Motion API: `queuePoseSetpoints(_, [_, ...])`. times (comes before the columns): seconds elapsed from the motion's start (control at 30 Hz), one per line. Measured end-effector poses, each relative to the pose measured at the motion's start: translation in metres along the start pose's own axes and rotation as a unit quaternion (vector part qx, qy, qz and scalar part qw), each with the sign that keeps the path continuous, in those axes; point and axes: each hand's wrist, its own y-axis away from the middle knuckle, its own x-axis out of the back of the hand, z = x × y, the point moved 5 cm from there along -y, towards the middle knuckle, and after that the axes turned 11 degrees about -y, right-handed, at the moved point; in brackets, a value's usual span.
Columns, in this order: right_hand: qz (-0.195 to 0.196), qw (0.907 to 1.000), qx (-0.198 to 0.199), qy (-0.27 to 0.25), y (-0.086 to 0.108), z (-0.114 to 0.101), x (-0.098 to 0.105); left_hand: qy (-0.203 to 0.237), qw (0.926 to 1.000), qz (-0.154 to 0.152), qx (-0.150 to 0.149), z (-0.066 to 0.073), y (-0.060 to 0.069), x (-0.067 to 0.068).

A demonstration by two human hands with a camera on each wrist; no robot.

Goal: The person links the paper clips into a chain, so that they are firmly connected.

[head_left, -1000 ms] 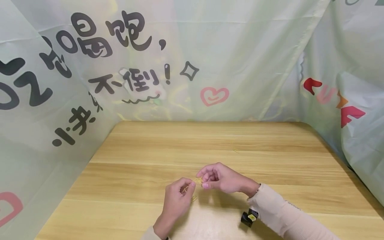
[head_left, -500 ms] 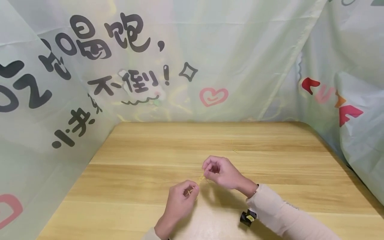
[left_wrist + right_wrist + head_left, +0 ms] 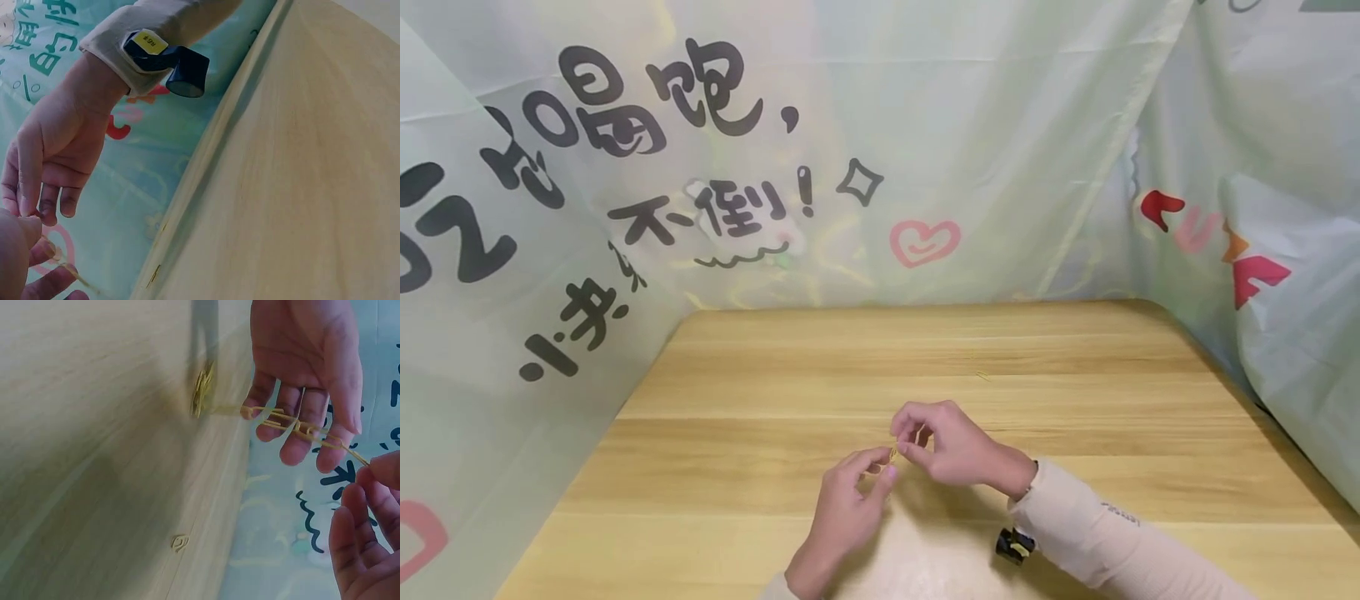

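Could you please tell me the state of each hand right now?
Left hand: open, the yellow paper-clip chain passing across its fingers.
Right hand: closed, pinching one end of that chain.

Pale green fabric hangings (image 3: 1015, 142) enclose the tabletop (image 3: 722, 375) on the left, far and right sides, creased and loosely draped, with a diagonal edge toward the far right. Bold black Chinese lettering (image 3: 613, 137) runs across the left and far cloth, beside an outlined four-pointed star (image 3: 846, 185) and a smiling pink heart (image 3: 953, 242). Red (image 3: 1162, 207) and magenta (image 3: 1257, 277) shapes mark the right hanging. The tabletop is light wood-grain with rounded far corners; soft light whitens its near middle.
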Motion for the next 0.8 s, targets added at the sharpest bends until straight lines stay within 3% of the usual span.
queuePoseSetpoints(0.17, [-0.007,0.9999,0.007,0.000,-0.002,-0.005,-0.004,0.014,0.9999,0.006,-0.006,0.000,0.000,0.000])
queuePoseSetpoints(0.37, [0.014,0.9999,-0.004,0.003,-0.004,0.000,0.004,0.028,0.9987,0.038,-0.020,-0.001,-0.002,0.003])
queuePoseSetpoints(0.57, [0.018,0.9968,-0.064,0.044,-0.007,0.018,0.013,0.053,0.9978,0.038,-0.015,-0.001,-0.003,0.004])
queuePoseSetpoints(0.8, [-0.062,0.9793,-0.155,0.114,-0.005,0.045,0.005,0.101,0.9939,0.036,0.026,-0.002,-0.002,0.005])
